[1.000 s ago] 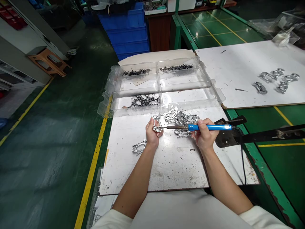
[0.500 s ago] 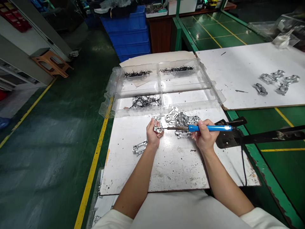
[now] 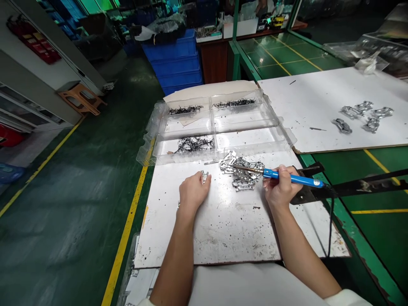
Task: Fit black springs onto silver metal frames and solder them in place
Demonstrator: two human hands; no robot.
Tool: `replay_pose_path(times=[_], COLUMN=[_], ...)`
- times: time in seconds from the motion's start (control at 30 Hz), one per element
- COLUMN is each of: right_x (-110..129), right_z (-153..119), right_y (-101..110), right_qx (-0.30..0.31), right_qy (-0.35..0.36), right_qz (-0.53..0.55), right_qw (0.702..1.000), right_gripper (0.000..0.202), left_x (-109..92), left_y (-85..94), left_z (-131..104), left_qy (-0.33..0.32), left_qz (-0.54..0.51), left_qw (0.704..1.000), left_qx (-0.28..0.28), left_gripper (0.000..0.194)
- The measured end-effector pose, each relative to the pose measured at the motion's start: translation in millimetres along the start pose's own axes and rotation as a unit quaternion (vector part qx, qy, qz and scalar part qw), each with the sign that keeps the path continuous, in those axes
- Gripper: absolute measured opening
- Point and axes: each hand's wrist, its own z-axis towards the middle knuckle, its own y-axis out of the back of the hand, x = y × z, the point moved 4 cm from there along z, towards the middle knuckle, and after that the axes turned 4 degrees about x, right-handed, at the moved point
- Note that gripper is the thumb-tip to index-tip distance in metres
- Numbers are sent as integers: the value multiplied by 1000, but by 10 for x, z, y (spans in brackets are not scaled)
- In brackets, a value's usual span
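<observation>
My left hand (image 3: 194,190) is closed on a small silver metal part (image 3: 205,176), mostly covered by the fingers, low over the white board (image 3: 223,229). My right hand (image 3: 282,187) grips a blue-handled soldering iron (image 3: 295,177) with a cable at its back end. The iron's metal shaft points left, over a pile of silver metal parts (image 3: 247,172). Whether the tip touches them I cannot tell. Another silver part (image 3: 179,205) shows only slightly beside my left wrist.
A clear divided tray (image 3: 213,123) with black wiry pieces stands beyond the pile. Several silver parts (image 3: 372,124) lie on the right-hand board. A black metal bracket (image 3: 338,191) is right of my right hand. Blue crates (image 3: 178,59) stand behind.
My left hand has moved left and down with its part, away from the iron, and turned palm down. The iron has shifted right and now slants over the pile. The view has tilted up slightly.
</observation>
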Motion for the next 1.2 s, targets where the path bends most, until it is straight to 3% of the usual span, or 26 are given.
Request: replay_pose_path(times=[0.13, 0.27, 0.37, 0.5, 0.57, 0.7, 0.83, 0.97, 1.1, 1.2], right_x=[-4, 7, 19, 41, 57, 71, 71, 59, 39, 26], right_z=[18, 18, 22, 37, 46, 54, 47, 40, 38, 31], right_y=[16, 17, 25, 45, 47, 37, 18, 20, 21, 16], right_qx=[-36, -53, -69, -106, -115, -116, -105, -100, -87, -78], right_qy=[-16, -34, -40, -19, 2, 15, 3, -6, -14, -26], right_qz=[14, 20, 28, 49, 52, 58, 62, 62, 64, 63], right_qw=[999, 998, 996, 993, 992, 991, 993, 993, 994, 995], right_gripper=[34, 35, 36, 38, 35, 32, 34, 35, 34, 34], left_x=[32, -125, -311, -467, -495, -496, -513, -480, -375, -299], left_y=[216, 283, 72, -463, -682, -882, -843, -661, -482, -407], left_z=[-35, -70, -19, 128, 208, 327, 355, 350, 316, 273], left_qy=[34, 20, -21, -126, -169, -177, -174, -157, -147, -143], left_qz=[115, 244, 322, 309, 305, 321, 329, 276, 127, -35], left_qw=[992, 969, 945, 934, 927, 921, 919, 943, 973, 978], left_qx=[34, 27, 53, 131, 137, 133, 133, 100, 121, 151], left_gripper=[43, 29, 22, 32, 37, 34, 22, 20, 30, 36])
